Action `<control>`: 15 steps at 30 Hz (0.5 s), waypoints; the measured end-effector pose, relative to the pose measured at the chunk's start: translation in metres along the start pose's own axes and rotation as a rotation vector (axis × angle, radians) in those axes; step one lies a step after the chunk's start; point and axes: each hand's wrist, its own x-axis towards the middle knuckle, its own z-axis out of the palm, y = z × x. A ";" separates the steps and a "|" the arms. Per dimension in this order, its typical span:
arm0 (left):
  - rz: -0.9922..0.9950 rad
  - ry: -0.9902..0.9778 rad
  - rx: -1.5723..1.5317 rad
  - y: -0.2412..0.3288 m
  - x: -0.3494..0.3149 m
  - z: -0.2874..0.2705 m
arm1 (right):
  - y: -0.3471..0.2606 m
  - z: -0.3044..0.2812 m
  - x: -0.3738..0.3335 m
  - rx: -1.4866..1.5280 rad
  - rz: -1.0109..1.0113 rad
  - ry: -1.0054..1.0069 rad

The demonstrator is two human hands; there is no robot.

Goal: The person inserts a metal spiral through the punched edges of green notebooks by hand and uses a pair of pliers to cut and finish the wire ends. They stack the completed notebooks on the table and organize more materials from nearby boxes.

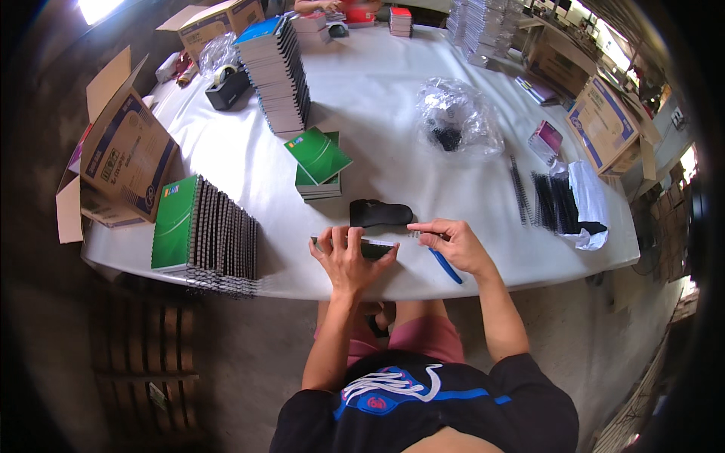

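My left hand (pixel 347 259) is closed over a notebook (pixel 375 248) with a green cover, standing on its edge near the table's front. The thumb presses its right end while the fingers reach over the left part. Just to the right, my right hand (pixel 458 245) pinches a short, dark spiral binding coil (pixel 414 233), partly hidden by the fingers. Below that hand a blue-handled tool (pixel 445 266) shows; its head is hidden. Beyond both hands lies a flat black object shaped like a shoe sole (pixel 381 214).
Green notebooks stand in a row (pixel 204 230) at left; others lie in a small pile (pixel 320 162). Behind rises a tall notebook stack (pixel 276 72). Black coils (pixel 555 204), a plastic bag (pixel 459 117) and cartons (pixel 128 155) surround the white tabletop (pixel 362 98). Someone's hands (pixel 321 6) work opposite.
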 end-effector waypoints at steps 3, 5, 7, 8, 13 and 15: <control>-0.007 -0.015 0.013 0.001 0.000 0.000 | 0.002 0.012 0.005 0.110 -0.052 0.099; -0.002 -0.020 0.016 0.002 0.000 0.000 | 0.008 0.016 0.011 0.030 -0.131 0.119; -0.014 -0.028 0.013 0.000 -0.003 0.001 | 0.007 0.020 0.014 -0.015 -0.177 0.109; -0.016 -0.038 0.013 -0.001 -0.003 0.001 | 0.005 0.022 0.014 -0.022 -0.183 0.089; -0.030 -0.089 0.004 -0.003 -0.003 -0.001 | 0.005 0.018 0.016 0.090 -0.056 -0.103; -0.060 -0.137 -0.004 -0.004 -0.003 -0.001 | 0.000 0.015 0.017 0.153 0.065 -0.135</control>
